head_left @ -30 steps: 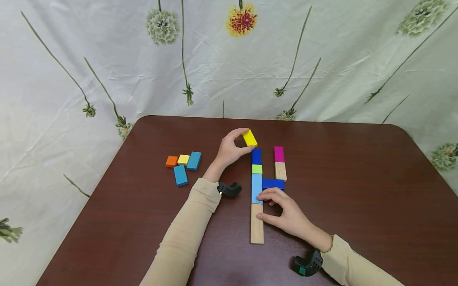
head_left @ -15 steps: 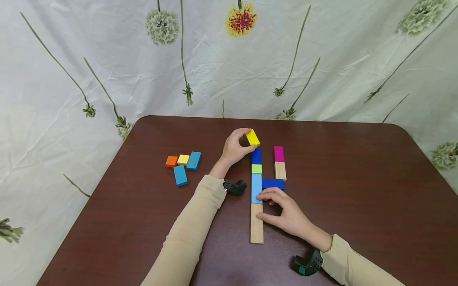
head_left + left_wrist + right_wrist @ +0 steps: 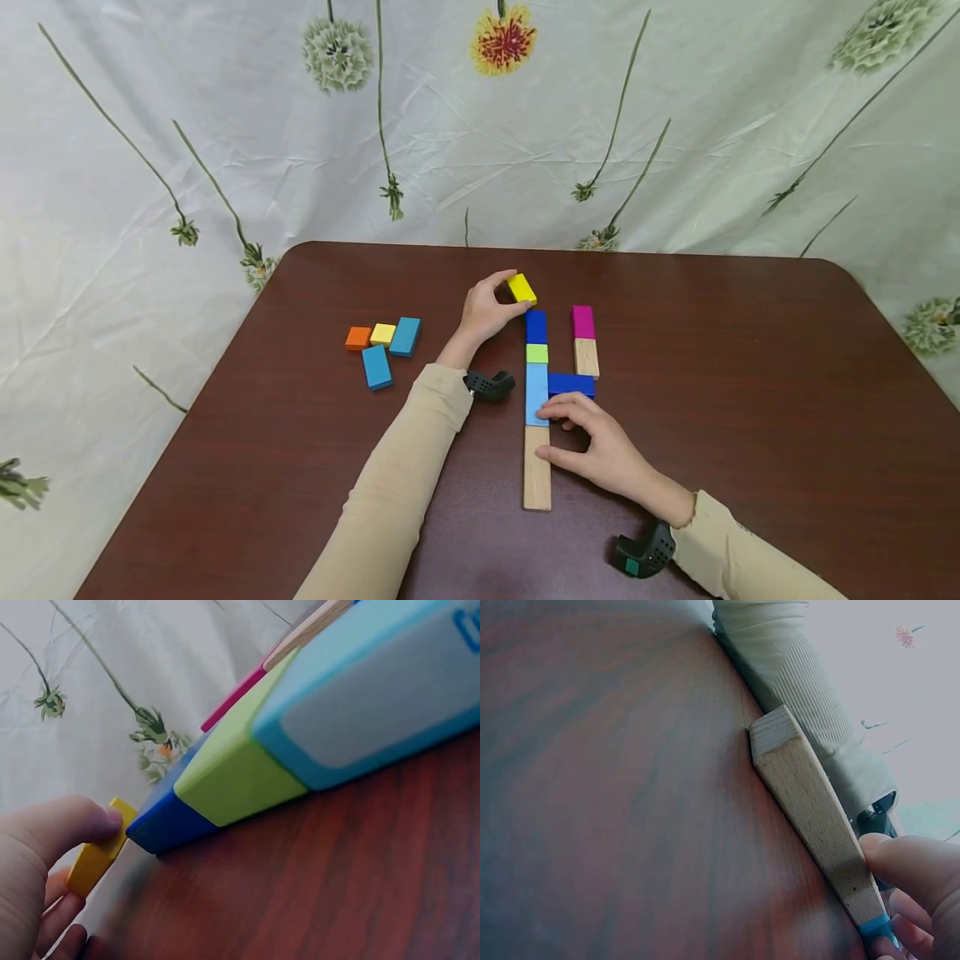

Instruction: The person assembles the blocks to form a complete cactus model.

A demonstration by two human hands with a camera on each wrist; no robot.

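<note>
My left hand [image 3: 483, 315] pinches a yellow block [image 3: 522, 289] between thumb and fingers. The yellow block is tilted, close to the far end of a column of blocks. From far to near, that column has a dark blue block [image 3: 536, 327], a lime green block [image 3: 537, 353], a light blue block [image 3: 536, 392] and a long plain wooden block [image 3: 537, 468]. My right hand [image 3: 607, 446] rests against the column, fingertips on the light blue block and thumb on the wooden one. In the right wrist view, the thumb [image 3: 904, 859] lies at the wooden block's edge.
Another dark blue block [image 3: 572, 385] juts rightward from the column. Beyond it lie a short wooden block [image 3: 587, 357] and a magenta block [image 3: 582, 322]. At left are an orange block [image 3: 357, 337], a pale yellow block [image 3: 382, 334] and two blue blocks [image 3: 377, 367] on the brown table [image 3: 750, 400].
My left hand moved the yellow block slightly right, then back left; its tilt has shifted a little. The right hand has stayed in place.
</note>
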